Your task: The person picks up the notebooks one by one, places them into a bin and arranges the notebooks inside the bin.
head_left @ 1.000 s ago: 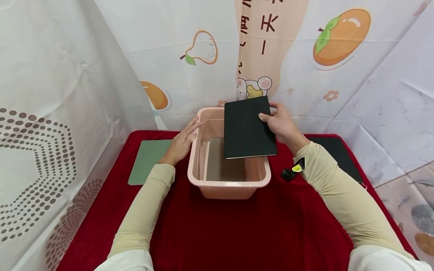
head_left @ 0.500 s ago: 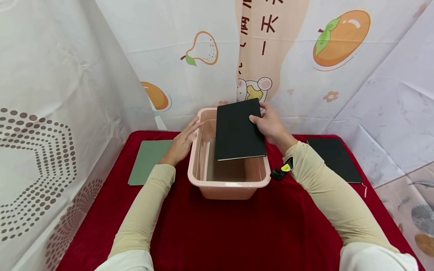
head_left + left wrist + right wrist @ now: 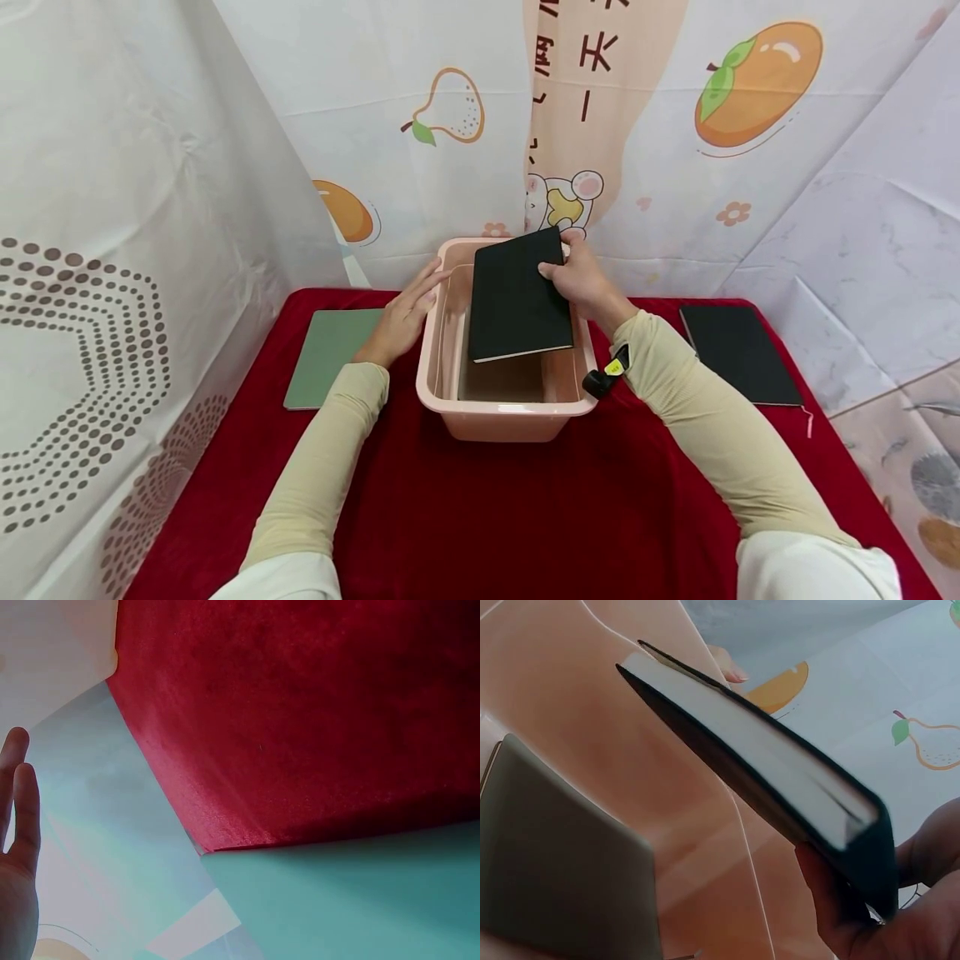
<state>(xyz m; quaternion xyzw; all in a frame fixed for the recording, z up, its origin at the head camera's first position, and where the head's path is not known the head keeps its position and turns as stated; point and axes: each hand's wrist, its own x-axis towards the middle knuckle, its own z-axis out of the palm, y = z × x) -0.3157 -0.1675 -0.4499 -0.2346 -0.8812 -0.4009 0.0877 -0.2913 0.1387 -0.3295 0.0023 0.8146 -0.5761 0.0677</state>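
Observation:
My right hand (image 3: 587,279) grips a black notebook (image 3: 517,296) by its right edge, thumb on the cover. The notebook is tilted above a pink plastic bin (image 3: 506,407), covering part of its opening. From the right wrist view, the notebook's white page edges (image 3: 780,761) face the camera, with fingers on both covers. My left hand (image 3: 403,321) touches the bin's left rim, its fingers straight. Inside the bin lies a flat grey-brown book (image 3: 562,847) with a rounded corner, partly hidden by the black notebook in the head view.
A green notebook (image 3: 326,358) lies left of the bin, partly under the left arm. Another black notebook (image 3: 742,354) with a ribbon lies at the right. A red cloth (image 3: 525,517) covers the table, and printed curtains (image 3: 360,75) stand behind and beside it.
My right hand has moved left and slightly lower with the black notebook, which now hangs further over the bin and tilts more. My left hand has stayed on the rim.

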